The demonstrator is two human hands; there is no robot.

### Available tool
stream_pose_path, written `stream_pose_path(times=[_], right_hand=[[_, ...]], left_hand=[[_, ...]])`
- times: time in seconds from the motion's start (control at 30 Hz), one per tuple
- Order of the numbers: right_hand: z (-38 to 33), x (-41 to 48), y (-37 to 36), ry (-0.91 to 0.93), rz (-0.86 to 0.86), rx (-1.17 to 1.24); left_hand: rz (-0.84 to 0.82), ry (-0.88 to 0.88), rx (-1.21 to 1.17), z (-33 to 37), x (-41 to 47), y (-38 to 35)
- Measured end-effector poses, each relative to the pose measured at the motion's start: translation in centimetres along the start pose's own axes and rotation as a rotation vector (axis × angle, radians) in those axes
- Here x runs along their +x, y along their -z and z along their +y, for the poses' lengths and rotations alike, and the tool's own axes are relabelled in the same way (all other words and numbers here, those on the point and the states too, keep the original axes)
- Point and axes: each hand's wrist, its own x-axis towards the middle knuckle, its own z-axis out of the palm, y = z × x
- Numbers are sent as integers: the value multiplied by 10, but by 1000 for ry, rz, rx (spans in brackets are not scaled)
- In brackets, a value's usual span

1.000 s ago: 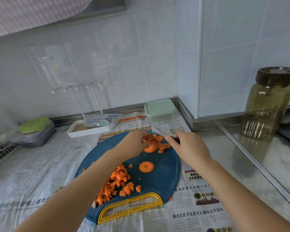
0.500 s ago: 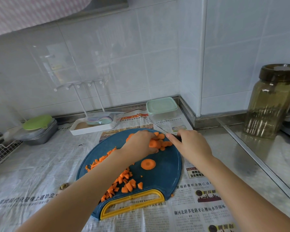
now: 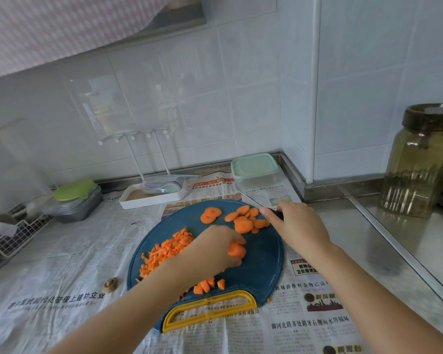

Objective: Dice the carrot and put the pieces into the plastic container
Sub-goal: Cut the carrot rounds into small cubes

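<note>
A round blue cutting board (image 3: pixel 264 261) with a yellow handle lies on newspaper. My left hand (image 3: pixel 212 247) holds a small stack of carrot slices (image 3: pixel 237 250) at the board's middle. More round carrot slices (image 3: pixel 243 218) lie at the board's far side. Diced carrot (image 3: pixel 168 250) is heaped on the left, with a few chunks (image 3: pixel 207 286) near the handle. My right hand (image 3: pixel 296 223) grips a knife (image 3: pixel 238 191) whose thin blade points away to the upper left. The plastic container (image 3: pixel 255 168), closed with a pale green lid, stands at the back by the wall corner.
A white tray (image 3: pixel 151 196) with stacked pastel spoons sits behind the board. Lidded metal trays (image 3: pixel 74 200) with a green lid and a wire rack (image 3: pixel 13 238) stand at the left. A tall glass jar (image 3: pixel 420 162) stands right. A carrot end (image 3: pixel 110 283) lies on the newspaper.
My left hand has drawn back from the far slices to the board's middle, bringing a few slices with it. The right hand with the knife stayed near the far right edge.
</note>
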Motion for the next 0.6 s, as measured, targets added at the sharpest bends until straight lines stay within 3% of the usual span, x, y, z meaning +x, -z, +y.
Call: stream_pose_path(times=[0.2, 0.6], right_hand=[[-1, 0, -2, 10, -6, -8], [0, 2, -2, 16, 16, 9]], left_hand=[[96, 50, 0, 3, -5, -14], [57, 16, -92, -1, -5, -10]])
